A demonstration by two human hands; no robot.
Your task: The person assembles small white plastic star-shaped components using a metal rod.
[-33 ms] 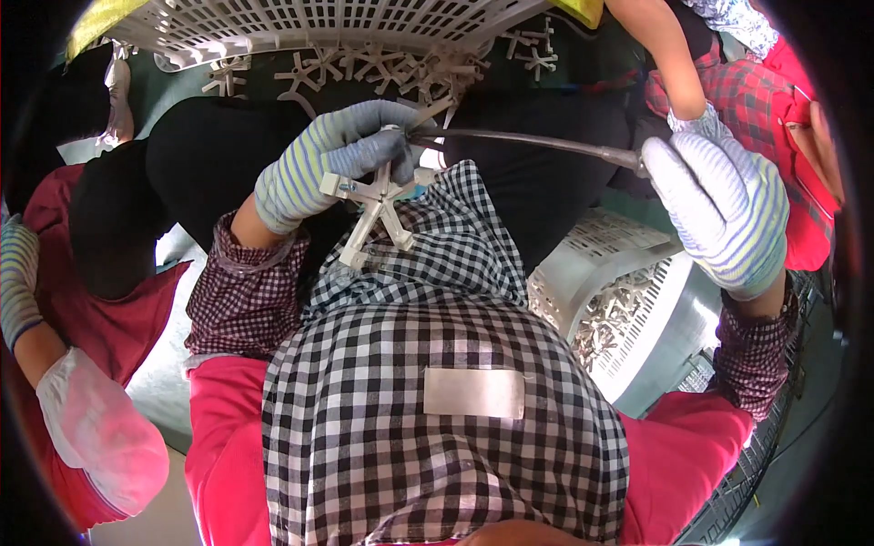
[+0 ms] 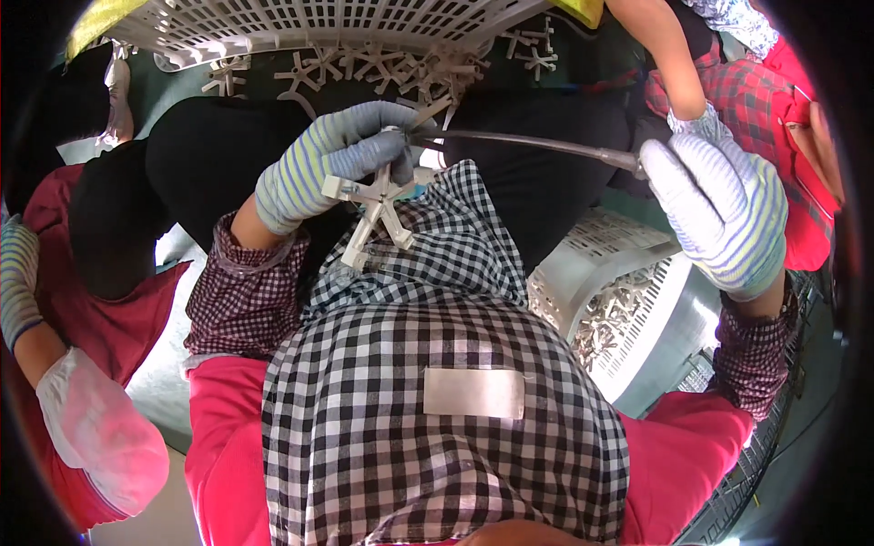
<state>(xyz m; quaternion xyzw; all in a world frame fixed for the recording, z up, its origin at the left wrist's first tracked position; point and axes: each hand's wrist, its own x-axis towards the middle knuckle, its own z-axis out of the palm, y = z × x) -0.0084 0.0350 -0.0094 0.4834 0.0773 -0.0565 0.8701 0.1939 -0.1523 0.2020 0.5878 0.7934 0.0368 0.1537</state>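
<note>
Nothing has shifted since the picture just before — the left hand [image 2: 332, 164] is closed on a white plastic cross piece [image 2: 375, 211], and the right hand [image 2: 719, 209] grips a thin metal rod [image 2: 528, 143] reaching to it, above the checked cloth [image 2: 428, 364].

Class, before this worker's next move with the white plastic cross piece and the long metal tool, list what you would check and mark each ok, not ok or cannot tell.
1. Left hand grips the white plastic cross piece: ok.
2. Right hand holds the metal rod tool at its far end: ok.
3. Both hands gloved: ok.
4. Tool tip seated on the piece: cannot tell, the left fingers hide it.
5. White basket with more pieces sits beside the right arm: ok.
6. Another person's gloved hand sits close to the rod: not ok.
</note>
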